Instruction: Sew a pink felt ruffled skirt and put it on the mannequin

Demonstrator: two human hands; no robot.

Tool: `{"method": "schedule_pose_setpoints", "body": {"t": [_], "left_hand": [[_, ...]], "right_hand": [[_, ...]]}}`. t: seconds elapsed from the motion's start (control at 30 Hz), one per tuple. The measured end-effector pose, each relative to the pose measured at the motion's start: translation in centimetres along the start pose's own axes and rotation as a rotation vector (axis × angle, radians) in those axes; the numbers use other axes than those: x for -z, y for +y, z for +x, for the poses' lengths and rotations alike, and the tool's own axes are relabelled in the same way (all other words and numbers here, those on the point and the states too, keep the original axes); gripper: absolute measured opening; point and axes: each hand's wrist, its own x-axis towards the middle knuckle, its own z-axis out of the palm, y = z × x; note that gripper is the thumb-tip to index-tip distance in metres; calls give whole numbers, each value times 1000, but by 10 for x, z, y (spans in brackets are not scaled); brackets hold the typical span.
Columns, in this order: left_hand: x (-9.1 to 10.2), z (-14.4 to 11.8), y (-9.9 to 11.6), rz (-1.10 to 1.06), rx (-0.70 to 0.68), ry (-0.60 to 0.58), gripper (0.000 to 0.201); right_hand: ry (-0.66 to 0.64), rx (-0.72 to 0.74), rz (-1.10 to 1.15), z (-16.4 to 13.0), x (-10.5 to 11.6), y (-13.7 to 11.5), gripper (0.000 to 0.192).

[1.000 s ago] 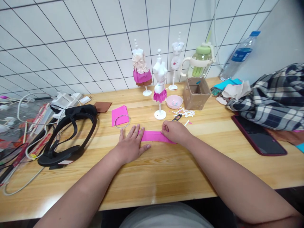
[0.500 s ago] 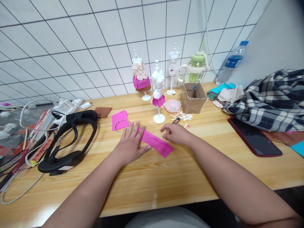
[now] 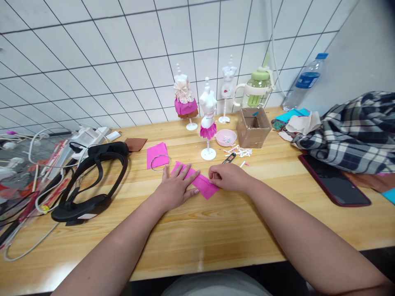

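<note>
Pink strip (image 3: 207,189) under flattened left hand (image 3: 175,190), curled right hand (image 3: 231,176) again at its edge, pinch uncertain.

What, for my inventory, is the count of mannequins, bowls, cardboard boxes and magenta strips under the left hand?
White miniature mannequins: 3
Round pale pink bowl: 1
Open brown cardboard box: 1
Flat magenta strip: 1
Total: 6

The strip (image 3: 203,185) is pink, the cloth (image 3: 354,135) at the right edge of the desk (image 3: 197,234) black-and-white plaid.
</note>
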Motion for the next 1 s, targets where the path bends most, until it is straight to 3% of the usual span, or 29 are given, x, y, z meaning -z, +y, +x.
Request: {"method": "schedule_pose_setpoints", "body": {"t": [0.27, 0.5, 0.57, 0.63, 0.67, 0.7, 0.73, 0.8, 0.9, 1.0], "left_hand": [[-1, -3, 4, 6, 67, -57, 67], [-3, -2, 0, -34, 59, -81, 68], [-3, -2, -2, -67, 35, -86, 70], [-2, -1, -3, -89, 22, -61, 75], [-1, -1, -4, -90, 18, -30, 78], [2, -2, -5, -85, 4, 10, 79], [5, -2, -5, -75, -25, 52, 77], [12, -3, -5, -61, -142, 110, 59], [20, -5, -1, -89, -327, 93, 36], [18, -6, 9, -110, -359, 48, 39]], "right_hand": [[-76, 19, -19, -1, 1, 1, 15], [-164, -13, 29, -7, 12, 2, 50], [-115, -11, 79, -8, 16, 9, 38], [21, 9, 84, -7, 19, 21, 18], [117, 26, 34, -7, 21, 29, 17], [188, 31, -50, -7, 22, 36, 28], [203, 26, -124, -6, 22, 43, 39], [171, -17, -236, -6, 23, 52, 41], [165, -138, -347, -6, 25, 55, 26], [192, -214, -336, -5, 27, 47, 15]]}}
